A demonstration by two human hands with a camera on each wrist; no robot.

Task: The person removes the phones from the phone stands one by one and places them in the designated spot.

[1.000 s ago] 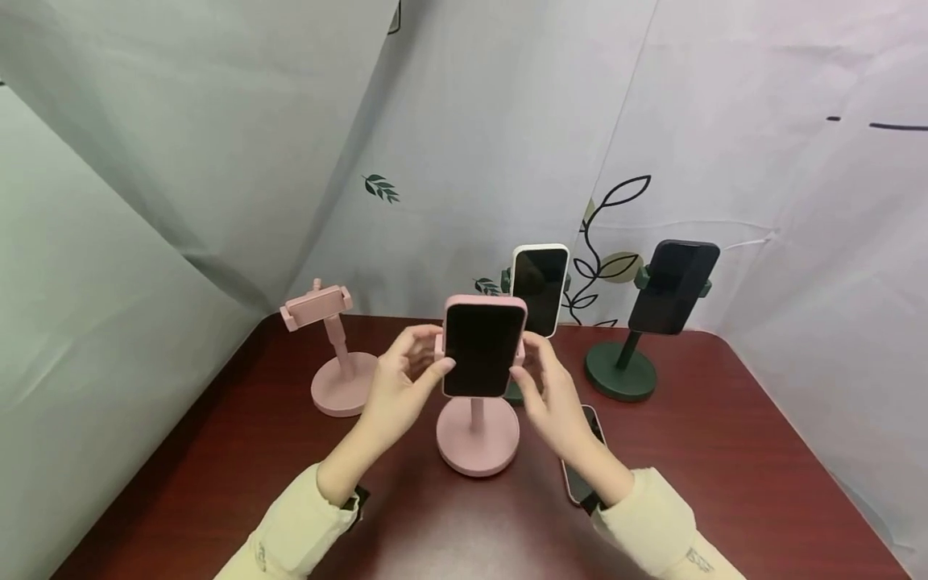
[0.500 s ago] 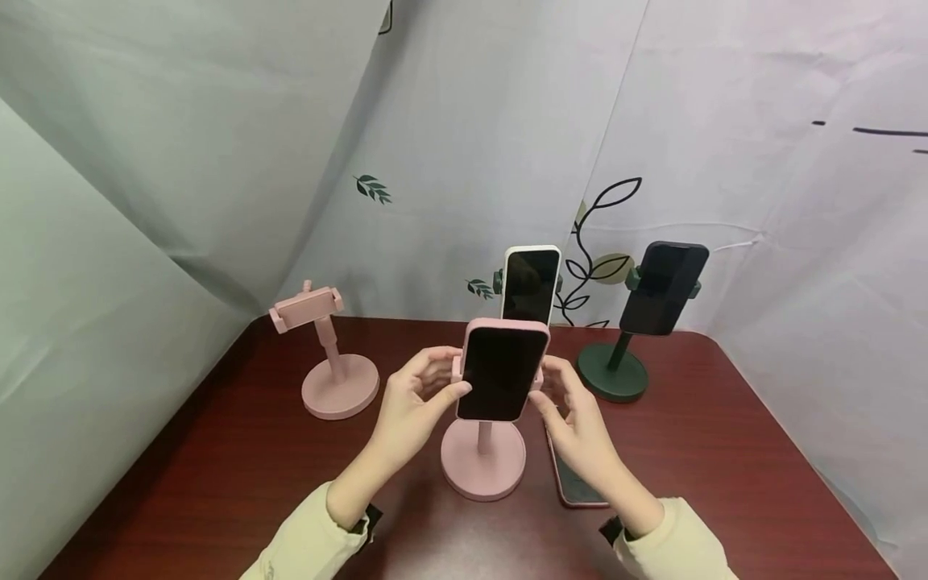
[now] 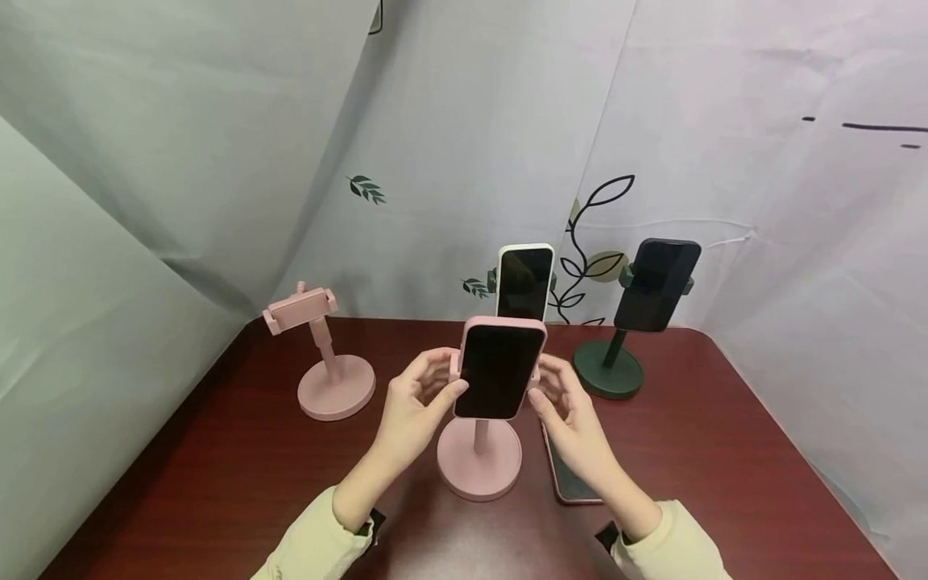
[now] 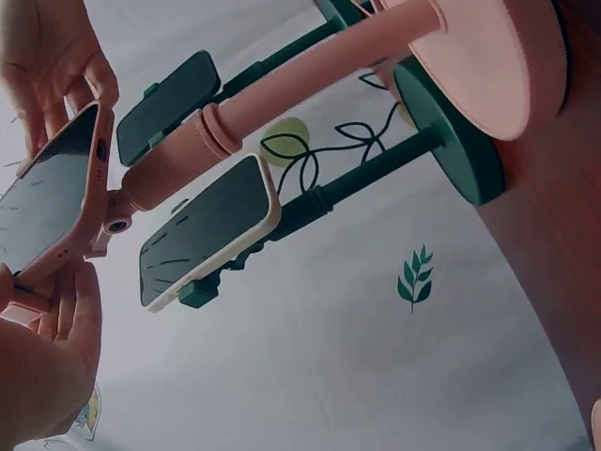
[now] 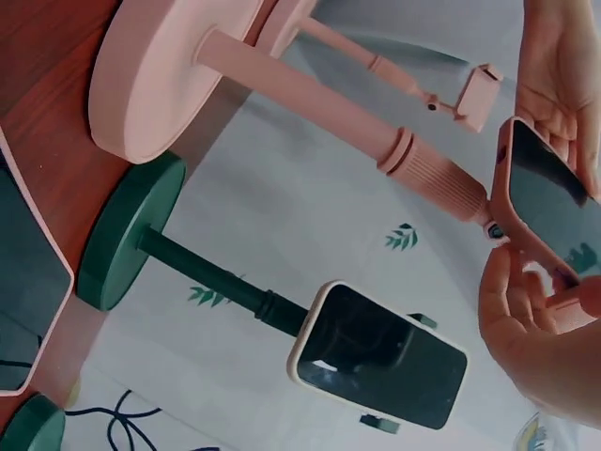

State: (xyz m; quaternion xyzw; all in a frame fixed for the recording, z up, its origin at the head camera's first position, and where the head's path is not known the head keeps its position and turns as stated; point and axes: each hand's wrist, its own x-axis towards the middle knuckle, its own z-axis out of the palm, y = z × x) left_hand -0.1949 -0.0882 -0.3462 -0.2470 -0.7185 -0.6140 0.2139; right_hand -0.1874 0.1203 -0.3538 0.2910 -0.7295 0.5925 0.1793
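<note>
A phone in a pink case (image 3: pixel 500 367) sits upright, slightly slanted, in the clamp of a pink phone stand (image 3: pixel 479 459) at the middle of the table. My left hand (image 3: pixel 413 411) grips its left side, the thumb on the front edge and the fingers behind the clamp arm. On the other side, my right hand (image 3: pixel 576 423) holds the right edge in the same way. The left wrist view shows both hands around the phone (image 4: pixel 56 193), below which the stand's pole (image 4: pixel 310 70) runs to the round base. The right wrist view shows the stand's ribbed collar (image 5: pixel 437 183) beneath the phone.
A second pink stand (image 3: pixel 335 387) without a phone is at left. Behind, green stands hold a white-edged phone (image 3: pixel 525 282) and a black phone (image 3: pixel 658 286); the right one has a round green base (image 3: pixel 607 370). Another phone (image 3: pixel 573 475) lies flat, partly under my right hand.
The pink stand and its phone have come nearer to me, and the phone leans more to the right. Both hands kept their hold. The head view has turned slightly right; the last half second shows little motion.
</note>
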